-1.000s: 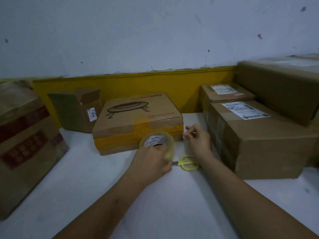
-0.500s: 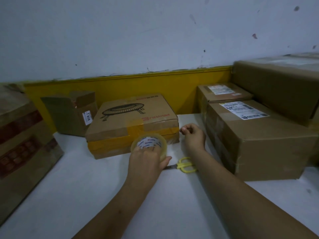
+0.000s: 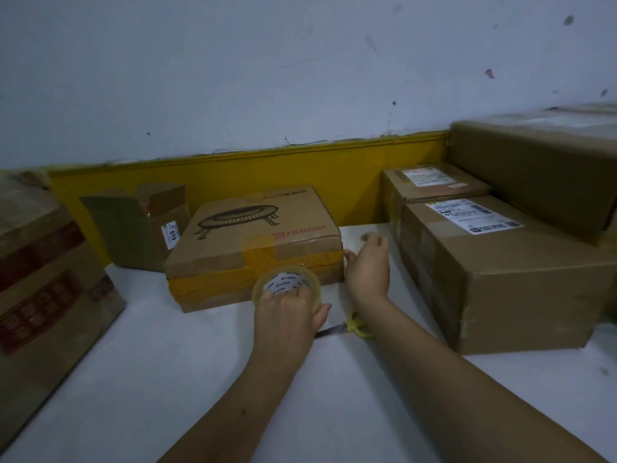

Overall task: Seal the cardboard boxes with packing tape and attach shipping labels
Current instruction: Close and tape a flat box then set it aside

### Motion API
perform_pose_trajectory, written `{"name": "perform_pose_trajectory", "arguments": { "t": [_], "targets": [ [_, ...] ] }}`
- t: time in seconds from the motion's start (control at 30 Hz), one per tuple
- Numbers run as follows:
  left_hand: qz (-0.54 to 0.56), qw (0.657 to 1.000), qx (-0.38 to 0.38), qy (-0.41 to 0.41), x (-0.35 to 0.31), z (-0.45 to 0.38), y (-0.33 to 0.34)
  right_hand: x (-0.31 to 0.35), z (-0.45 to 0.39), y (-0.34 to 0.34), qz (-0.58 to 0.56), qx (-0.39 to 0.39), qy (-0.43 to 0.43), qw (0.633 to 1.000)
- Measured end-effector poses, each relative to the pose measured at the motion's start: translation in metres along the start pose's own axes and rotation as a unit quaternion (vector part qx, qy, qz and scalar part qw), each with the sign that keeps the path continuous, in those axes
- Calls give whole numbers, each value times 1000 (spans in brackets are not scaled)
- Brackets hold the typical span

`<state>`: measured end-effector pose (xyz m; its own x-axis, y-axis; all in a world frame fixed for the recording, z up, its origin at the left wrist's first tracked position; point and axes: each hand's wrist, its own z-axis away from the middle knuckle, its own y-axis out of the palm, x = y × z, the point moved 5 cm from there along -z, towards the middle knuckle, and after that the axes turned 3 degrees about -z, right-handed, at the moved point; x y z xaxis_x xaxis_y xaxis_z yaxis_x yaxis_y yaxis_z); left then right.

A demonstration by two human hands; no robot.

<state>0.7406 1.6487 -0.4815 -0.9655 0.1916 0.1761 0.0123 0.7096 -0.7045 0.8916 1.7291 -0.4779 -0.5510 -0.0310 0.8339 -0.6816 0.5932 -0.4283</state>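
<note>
Fingers through tape roll (image 3: 286, 285), left hand (image 3: 287, 315) gripping.

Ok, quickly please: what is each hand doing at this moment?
Left hand: grips the tape roll.
Right hand: fingers loosely curled beside the flat box; whether it pinches tape cannot be told.

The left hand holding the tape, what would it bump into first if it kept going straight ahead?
Probably the flat box. The left hand holds the tape roll right before the box's front side, so the roll would likely touch there first. The gap between them is hard to judge from this one view.
</note>
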Motion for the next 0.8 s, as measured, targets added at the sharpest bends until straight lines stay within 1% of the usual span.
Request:
{"name": "perform_pose_trajectory", "arguments": {
  "t": [0.03, 0.1, 0.23, 0.3, 0.37, 0.4, 0.43, 0.47, 0.5, 0.53, 0.57, 0.6, 0.73, 0.8],
  "targets": [
    [-1, 1000, 4, -4, 1, 0, 0, -1, 0, -3, 1, -4, 3, 1000],
    [0, 1000, 10, -15, 3, -1, -1, -3, -2, -4, -20, 9, 36, 999],
    [10, 999, 26, -45, 7, -1, -1, -1, 3, 6, -79, 97, 54, 991],
    [20, 998, 32, -58, 9, -1, 0, 2, 7, 7, -72, 113, 37, 990],
    [29, 997, 38, -65, 10, 0, 2, 9, 11, 3, -24, 116, -5, 993],
    [30, 996, 39, -67, 11, 0, 2, 15, 13, 1, -3, 129, -46, 991],
    [29, 996, 43, -73, 12, -1, 3, 23, 14, 1, 20, 148, -109, 983],
    [25, 996, 44, -78, 13, -1, 3, 31, 16, 3, 61, 172, -183, 966],
    [23, 995, 45, -83, 13, -1, 3, 38, 18, 6, 115, 195, -249, 942],
    [24, 995, 43, -84, 13, -1, 3, 43, 17, 10, 160, 213, -296, 917],
    [26, 995, 42, -85, 13, -1, 3, 46, 14, 14, 189, 227, -318, 901],
    [29, 995, 44, -84, 14, -1, 4, 47, 10, 16, 202, 235, -324, 894],
    [22, 994, 58, -87, 23, -2, 8, 51, -3, 19, 201, 243, -325, 892],
    [22, 994, 80, -76, 24, -2, 7, 52, -6, 20, 193, 246, -328, 891]
  ]
}}
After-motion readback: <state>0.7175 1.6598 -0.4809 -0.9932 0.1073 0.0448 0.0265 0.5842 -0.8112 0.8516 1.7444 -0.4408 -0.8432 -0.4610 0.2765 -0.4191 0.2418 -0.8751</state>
